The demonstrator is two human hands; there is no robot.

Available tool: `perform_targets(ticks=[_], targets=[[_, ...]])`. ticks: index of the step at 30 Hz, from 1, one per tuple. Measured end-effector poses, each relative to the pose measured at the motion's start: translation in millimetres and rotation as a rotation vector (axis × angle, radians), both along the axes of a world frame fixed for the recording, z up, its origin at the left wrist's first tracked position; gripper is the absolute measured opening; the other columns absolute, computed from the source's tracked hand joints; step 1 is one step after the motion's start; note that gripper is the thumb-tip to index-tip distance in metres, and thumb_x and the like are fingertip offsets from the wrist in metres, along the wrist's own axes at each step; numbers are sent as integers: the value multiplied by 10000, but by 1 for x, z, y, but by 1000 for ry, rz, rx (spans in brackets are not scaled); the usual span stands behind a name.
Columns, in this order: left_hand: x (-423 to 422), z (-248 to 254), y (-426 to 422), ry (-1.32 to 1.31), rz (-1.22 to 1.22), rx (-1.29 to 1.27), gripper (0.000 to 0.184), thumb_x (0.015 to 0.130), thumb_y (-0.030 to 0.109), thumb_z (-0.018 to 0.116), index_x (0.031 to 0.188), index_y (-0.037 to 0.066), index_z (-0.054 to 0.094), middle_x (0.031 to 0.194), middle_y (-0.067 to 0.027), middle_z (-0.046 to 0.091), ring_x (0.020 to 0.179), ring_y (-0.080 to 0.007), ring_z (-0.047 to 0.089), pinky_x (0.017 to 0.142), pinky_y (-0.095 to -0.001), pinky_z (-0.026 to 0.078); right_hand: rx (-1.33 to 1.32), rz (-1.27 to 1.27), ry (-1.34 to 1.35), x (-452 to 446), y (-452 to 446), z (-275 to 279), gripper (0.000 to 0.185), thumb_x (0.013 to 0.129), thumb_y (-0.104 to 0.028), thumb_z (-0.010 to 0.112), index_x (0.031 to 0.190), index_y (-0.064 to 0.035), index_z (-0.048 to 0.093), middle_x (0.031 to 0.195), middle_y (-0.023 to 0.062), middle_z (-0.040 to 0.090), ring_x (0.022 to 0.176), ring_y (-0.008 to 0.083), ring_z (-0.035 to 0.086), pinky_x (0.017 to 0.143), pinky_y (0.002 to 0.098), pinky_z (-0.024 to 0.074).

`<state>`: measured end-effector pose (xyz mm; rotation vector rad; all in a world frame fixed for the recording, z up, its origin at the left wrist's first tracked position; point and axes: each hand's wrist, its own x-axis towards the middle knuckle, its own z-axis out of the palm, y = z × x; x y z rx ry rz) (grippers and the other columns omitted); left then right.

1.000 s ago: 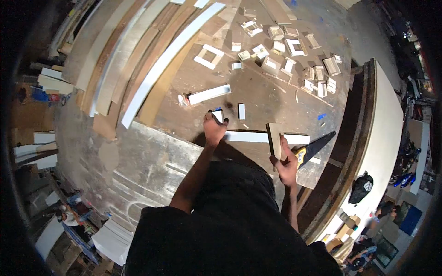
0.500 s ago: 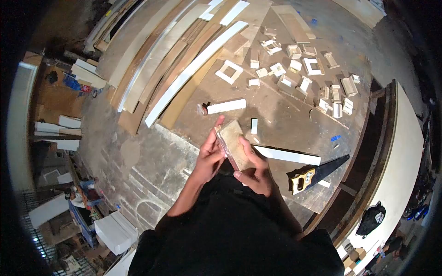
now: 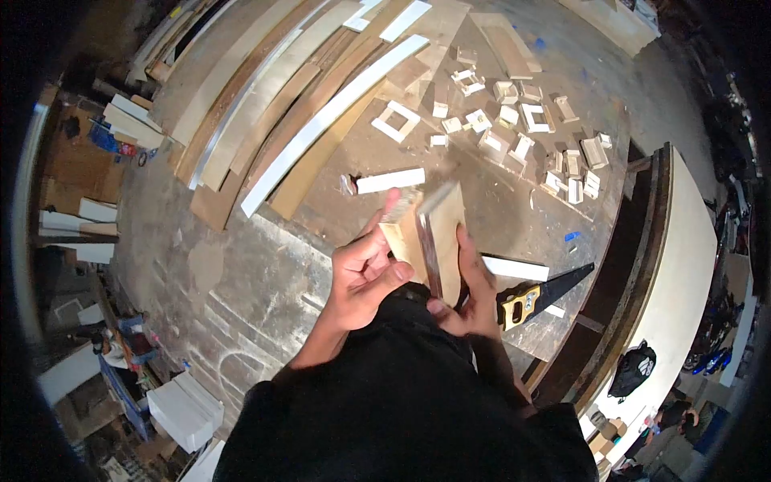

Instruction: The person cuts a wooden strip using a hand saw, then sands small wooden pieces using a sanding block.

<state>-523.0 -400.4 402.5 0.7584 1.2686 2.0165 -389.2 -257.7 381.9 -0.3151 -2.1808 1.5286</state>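
The person's left hand [image 3: 361, 279] is pinching a pale tan wooden piece [image 3: 408, 245], with the thumb in front and the other fingers bent at the back and side. The right hand [image 3: 475, 299] is gripping a flat light brown wooden board with a dark edge [image 3: 451, 241]. Both bits of wood are standing up on a tilt in the middle of the frame — I cannot tell if they are touching. The step in hand seems to be turning and handling the two bits close together. The next move looks to be calling for a firm, steady hold from both hands.

Right of the middle, a saw with a yellow and black handle [image 3: 533, 301] is lying near a white flat strip [image 3: 518, 267]. Small pale wooden blocks [image 3: 593, 153] are sitting at the upper right — and long planks are lying at the upper left.
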Motion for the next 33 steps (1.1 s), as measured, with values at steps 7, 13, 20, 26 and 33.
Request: perform_targets(ticks=[7, 13, 20, 26, 33], targets=[[-37, -1, -30, -65, 62, 52, 682, 917, -5, 562, 1509, -105, 238, 1613, -191, 231, 1400, -293, 409, 1132, -457, 368, -34, -88, 34, -3, -15, -26, 879, 800, -370, 775, 1471, 56, 398, 1376, 278, 538, 1222, 328, 579, 1016, 367, 436], [-57, -20, -45, -218, -20, 176, 563, 932, 40, 423, 1463, -120, 321, 1483, -222, 410, 1361, -309, 460, 1128, -443, 386, 185, -70, 131, -33, -34, -13, 912, 731, -317, 829, 1461, 49, 424, 1186, 245, 606, 1040, 303, 622, 899, 378, 493], [-62, -2, -51, 154, 240, -281, 257, 1017, 201, 505, 1115, -33, 543, 904, -46, 566, 830, -72, 462, 713, -225, 401, 356, -73, 72, -58, -50, -23, 970, 614, -191, 902, 1468, -45, 464, 900, 134, 574, 740, 233, 560, 632, 331, 499], [-78, -16, -65, 344, 94, -393, 268, 1031, 219, 469, 1094, -26, 558, 820, -105, 630, 695, -157, 565, 680, -273, 471, 110, -51, 170, -69, -48, -29, 896, 712, -181, 801, 1488, 18, 398, 1410, 271, 515, 1181, 316, 596, 1026, 382, 429], [-100, -9, -60, 75, -191, -180, 402, 1028, 321, 460, 1215, -27, 538, 880, -134, 674, 661, -196, 695, 610, -328, 539, -616, 60, 92, -82, -25, -6, 874, 699, -150, 747, 1480, 41, 405, 1460, 226, 491, 1332, 275, 480, 1143, 378, 295]])
